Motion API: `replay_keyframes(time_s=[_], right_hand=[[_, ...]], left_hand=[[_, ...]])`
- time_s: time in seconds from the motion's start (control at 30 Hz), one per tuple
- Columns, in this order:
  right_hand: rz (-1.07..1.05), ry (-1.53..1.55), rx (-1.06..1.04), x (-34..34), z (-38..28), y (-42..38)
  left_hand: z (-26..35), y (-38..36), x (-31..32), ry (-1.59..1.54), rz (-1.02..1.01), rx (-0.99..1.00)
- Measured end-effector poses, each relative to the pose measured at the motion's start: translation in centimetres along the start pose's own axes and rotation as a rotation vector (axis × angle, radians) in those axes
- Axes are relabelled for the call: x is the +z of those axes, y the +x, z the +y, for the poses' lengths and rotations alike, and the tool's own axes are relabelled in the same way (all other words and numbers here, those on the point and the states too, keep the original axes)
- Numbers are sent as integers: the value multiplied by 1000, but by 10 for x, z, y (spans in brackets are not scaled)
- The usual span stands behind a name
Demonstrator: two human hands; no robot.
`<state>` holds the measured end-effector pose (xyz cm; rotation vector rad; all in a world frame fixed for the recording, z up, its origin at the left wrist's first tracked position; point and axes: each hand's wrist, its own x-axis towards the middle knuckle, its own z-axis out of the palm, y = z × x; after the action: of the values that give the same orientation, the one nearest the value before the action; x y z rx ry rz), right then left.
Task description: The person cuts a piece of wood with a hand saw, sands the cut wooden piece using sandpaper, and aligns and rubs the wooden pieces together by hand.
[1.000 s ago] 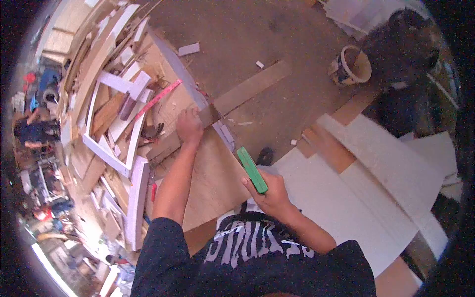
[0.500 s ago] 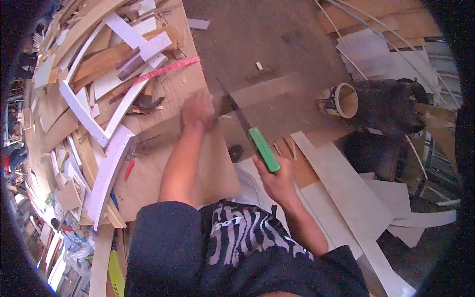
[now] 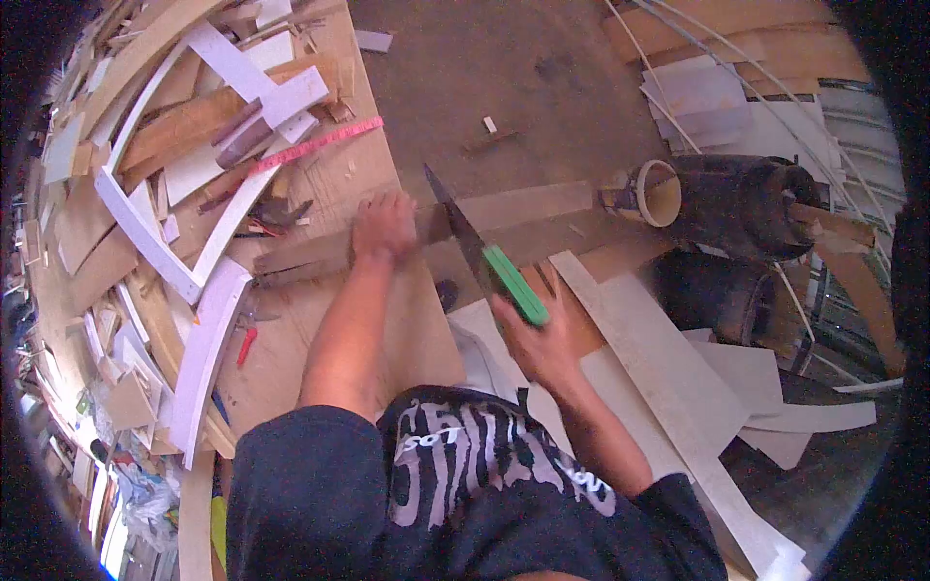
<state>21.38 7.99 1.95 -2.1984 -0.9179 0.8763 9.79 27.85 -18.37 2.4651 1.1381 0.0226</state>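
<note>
My left hand [image 3: 385,225] presses down on a long wooden board [image 3: 542,203] that lies across the table's right edge and juts out over the floor. Its fingers are curled over the board. In my right hand [image 3: 542,341] is a handsaw [image 3: 515,285] with a green handle. The dark blade points up and to the left and crosses the board just right of the table edge. Beyond my left hand a pink measuring tape [image 3: 320,145] lies on the table.
Wood offcuts and pale curved frame pieces [image 3: 208,358] cover the table's left side, with red-handled pliers [image 3: 248,346] nearby. On the right are a white bucket [image 3: 659,194], a black barrel [image 3: 741,205] and long pale panels [image 3: 649,358].
The saw and my right hand have shifted slightly, and the fingers of my right hand look more spread. My left hand stays on the board. The whole view has moved a little.
</note>
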Motion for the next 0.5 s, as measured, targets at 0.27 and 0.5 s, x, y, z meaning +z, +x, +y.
replay_keyframes(time_s=[0.27, 0.5], right_hand=[[18, 43, 85, 1, 28, 7], [-80, 60, 344, 21, 22, 47]], left_hand=[[-6, -1, 6, 16, 88, 73], [-1, -6, 0, -26, 48, 53]])
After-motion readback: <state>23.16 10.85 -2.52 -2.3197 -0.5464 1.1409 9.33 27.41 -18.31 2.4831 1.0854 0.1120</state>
